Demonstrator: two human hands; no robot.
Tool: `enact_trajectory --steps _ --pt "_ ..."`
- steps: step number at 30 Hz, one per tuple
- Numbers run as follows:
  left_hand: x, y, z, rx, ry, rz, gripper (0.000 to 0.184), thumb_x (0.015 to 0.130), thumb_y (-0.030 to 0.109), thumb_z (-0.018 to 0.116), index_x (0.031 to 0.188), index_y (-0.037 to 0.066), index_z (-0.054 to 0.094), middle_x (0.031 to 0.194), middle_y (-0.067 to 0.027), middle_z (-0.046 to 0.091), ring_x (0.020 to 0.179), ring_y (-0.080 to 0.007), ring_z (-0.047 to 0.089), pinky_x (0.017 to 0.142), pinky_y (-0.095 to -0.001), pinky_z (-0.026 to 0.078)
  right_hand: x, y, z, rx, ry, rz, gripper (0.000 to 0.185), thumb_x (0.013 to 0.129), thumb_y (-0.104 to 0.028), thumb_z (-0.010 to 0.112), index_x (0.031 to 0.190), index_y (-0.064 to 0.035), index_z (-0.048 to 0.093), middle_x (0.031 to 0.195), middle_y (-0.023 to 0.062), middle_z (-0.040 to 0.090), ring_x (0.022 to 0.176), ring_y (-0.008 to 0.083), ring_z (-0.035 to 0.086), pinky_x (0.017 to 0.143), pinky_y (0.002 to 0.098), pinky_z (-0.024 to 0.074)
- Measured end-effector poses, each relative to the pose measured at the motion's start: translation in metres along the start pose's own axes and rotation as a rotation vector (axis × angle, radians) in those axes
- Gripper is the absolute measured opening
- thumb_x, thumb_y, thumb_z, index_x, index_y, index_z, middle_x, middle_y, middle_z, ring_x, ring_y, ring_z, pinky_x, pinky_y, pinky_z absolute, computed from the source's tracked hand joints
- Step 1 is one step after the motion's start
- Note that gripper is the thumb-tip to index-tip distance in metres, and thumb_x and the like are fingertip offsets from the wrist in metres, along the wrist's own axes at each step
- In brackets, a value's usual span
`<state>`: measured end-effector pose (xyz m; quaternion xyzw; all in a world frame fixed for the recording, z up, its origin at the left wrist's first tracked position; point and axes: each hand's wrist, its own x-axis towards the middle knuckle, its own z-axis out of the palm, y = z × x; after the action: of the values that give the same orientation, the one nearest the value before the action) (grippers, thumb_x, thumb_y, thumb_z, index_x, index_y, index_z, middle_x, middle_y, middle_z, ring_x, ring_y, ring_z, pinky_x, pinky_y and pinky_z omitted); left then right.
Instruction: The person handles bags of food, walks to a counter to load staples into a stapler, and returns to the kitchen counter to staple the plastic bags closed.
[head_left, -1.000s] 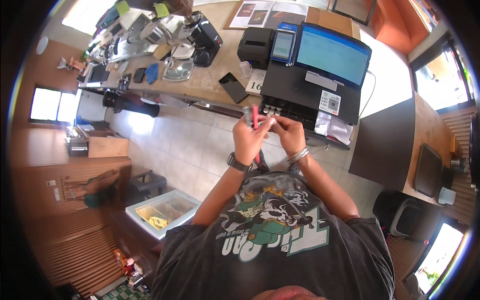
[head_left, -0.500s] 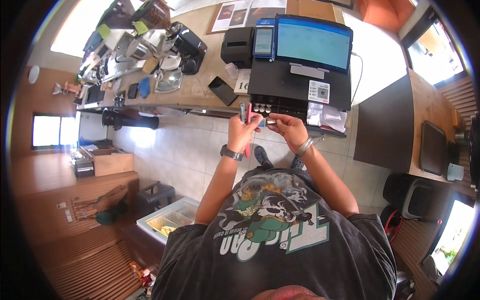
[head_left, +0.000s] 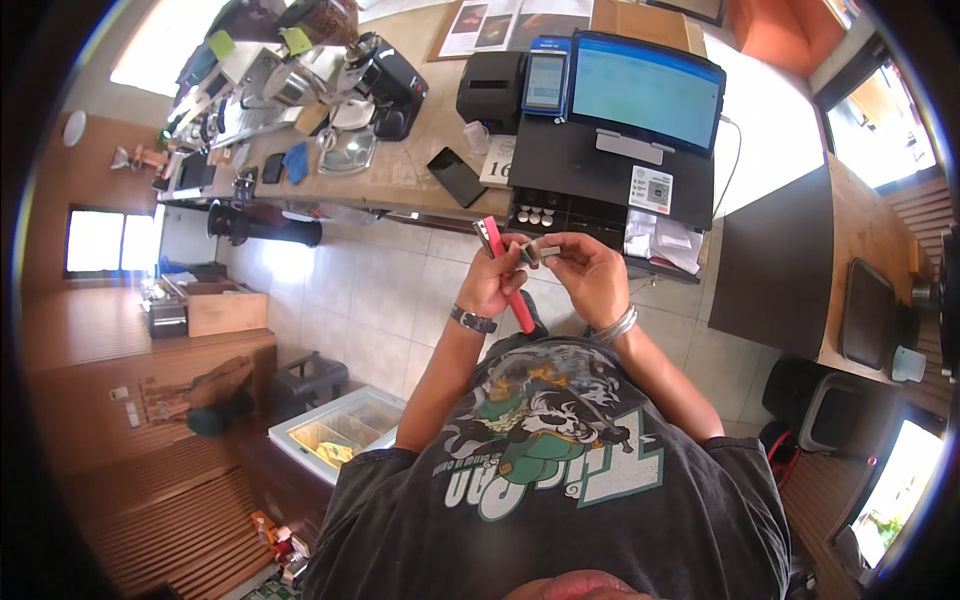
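In front of the open cash drawer (head_left: 566,217), my left hand (head_left: 487,287) is closed around a long, flat pink-red thing (head_left: 521,313) with a dark silver strip along its upper part. A small dark piece (head_left: 527,254) with a pale edge is pinched at the same hand's fingertips. My right hand (head_left: 597,284) is closed too, its thumb and fingers on a small pale block-like piece (head_left: 550,252). Both sets of fingertips nearly meet. Exactly what these small pieces are, I cannot make out. Several white rolls or coin stacks (head_left: 535,216) sit in the drawer.
Above the drawer stands a monitor (head_left: 645,95), beside a card terminal (head_left: 545,80) and a black printer (head_left: 490,87). A phone (head_left: 456,177) and a calendar block (head_left: 498,163) lie on the counter. Coffee grinders (head_left: 385,85) stand left; a wooden-topped cabinet (head_left: 775,250) is right.
Both hands have drawn back from the drawer toward my body. The pink-red thing has tilted, and more of it shows. The view has shifted slightly.
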<state>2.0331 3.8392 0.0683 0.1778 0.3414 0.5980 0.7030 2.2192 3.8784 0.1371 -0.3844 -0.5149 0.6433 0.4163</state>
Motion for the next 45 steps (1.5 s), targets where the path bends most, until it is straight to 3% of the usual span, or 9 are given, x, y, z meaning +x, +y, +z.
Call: enact_trajectory --steps 5,14,27,33,37,39,42,44,45 --pt "-0.003 -0.007 0.006 0.004 0.095 -0.052 0.020 0.094 0.018 0.064 0.106 0.002 0.062 0.086 -0.0096 0.067 0.049 -0.0049 0.040 0.041 -0.0184 0.030 0.001 -0.008 -0.001 -0.174 0.038 0.033 0.017 0.085 -0.001 0.067 0.101 0.0045 0.068 0.089 0.0105 0.073 0.082 0.0146 0.071 0.076 0.0268 0.0567" --pt "-0.010 -0.002 0.021 0.003 0.166 -0.054 0.024 0.093 0.020 0.066 0.107 0.002 0.061 0.081 -0.0029 0.062 0.046 -0.0041 0.035 0.041 -0.0185 0.028 0.000 -0.012 0.002 -0.528 0.002 -0.144 0.017 0.080 -0.005 0.072 0.096 0.0009 0.071 0.087 0.0132 0.073 0.082 0.0204 0.073 0.070 0.0277 0.0562" --pt "-0.011 -0.013 0.008 -0.045 0.114 -0.023 0.023 0.092 0.023 0.067 0.108 0.006 0.064 0.086 -0.0072 0.067 0.051 -0.0054 0.049 0.041 -0.0182 0.029 0.010 -0.019 0.010 -0.810 -0.147 -0.239 0.016 0.079 -0.005 0.072 0.094 -0.0002 0.072 0.081 0.0143 0.071 0.070 0.0218 0.071 0.064 0.0286 0.0550" --pt "-0.010 -0.016 -0.004 -0.143 0.082 -0.056 0.023 0.093 0.024 0.065 0.109 0.007 0.064 0.087 -0.0084 0.066 0.050 -0.0045 0.047 0.041 -0.0175 0.030 0.011 -0.023 0.018 -0.676 -0.137 -0.147 0.021 0.078 -0.004 0.073 0.099 0.0006 0.069 0.081 0.0152 0.071 0.073 0.0216 0.072 0.065 0.0288 0.0558" --pt "-0.008 -0.013 0.000 -0.162 0.083 -0.041 0.026 0.092 0.023 0.067 0.111 0.006 0.063 0.086 -0.0072 0.066 0.050 -0.0035 0.045 0.041 -0.0178 0.030 0.014 -0.021 0.015 -0.768 -0.197 -0.231 0.019 0.081 -0.003 0.072 0.099 0.0016 0.069 0.081 0.0139 0.072 0.074 0.0191 0.072 0.066 0.0269 0.0560" --pt "-0.011 -0.008 0.005 -0.139 0.099 -0.021 0.027 0.092 0.023 0.067 0.112 0.005 0.062 0.086 -0.0054 0.066 0.049 -0.0034 0.044 0.042 -0.0180 0.031 0.014 -0.028 0.015 -0.515 -0.057 -0.137 0.016 0.084 -0.002 0.069 0.099 0.0028 0.069 0.082 0.0116 0.072 0.075 0.0156 0.070 0.067 0.0261 0.0561" --pt "-0.019 0.001 0.013 0.092 0.116 0.003 0.025 0.090 0.022 0.070 0.108 0.005 0.064 0.079 -0.0045 0.066 0.050 -0.0059 0.049 0.042 -0.0190 0.031 0.019 -0.036 0.006 -0.382 -0.080 -0.069 0.015 0.088 -0.002 0.067 0.102 0.0034 0.068 0.082 0.0085 0.070 0.074 0.0124 0.067 0.070 0.0252 0.0557" --pt "-0.027 0.011 0.026 0.566 0.217 -0.020 0.024 0.087 0.021 0.072 0.102 0.003 0.067 0.075 -0.0042 0.066 0.049 -0.0080 0.049 0.043 -0.0240 0.036 0.020 -0.043 0.005 -0.269 -0.077 -0.062 0.018 0.090 -0.005 0.067 0.107 0.0023 0.067 0.084 0.0063 0.069 0.076 0.0106 0.066 0.069 0.0239 0.0541" --pt "-0.027 0.010 0.028 0.562 0.216 -0.020 0.024 0.087 0.021 0.072 0.102 0.003 0.067 0.075 -0.0042 0.066 0.049 -0.0080 0.049 0.043 -0.0240 0.036 0.021 -0.044 0.003 -0.274 -0.076 -0.061 0.018 0.090 -0.005 0.067 0.107 0.0023 0.067 0.084 0.0063 0.069 0.076 0.0106 0.066 0.069 0.0239 0.0541"
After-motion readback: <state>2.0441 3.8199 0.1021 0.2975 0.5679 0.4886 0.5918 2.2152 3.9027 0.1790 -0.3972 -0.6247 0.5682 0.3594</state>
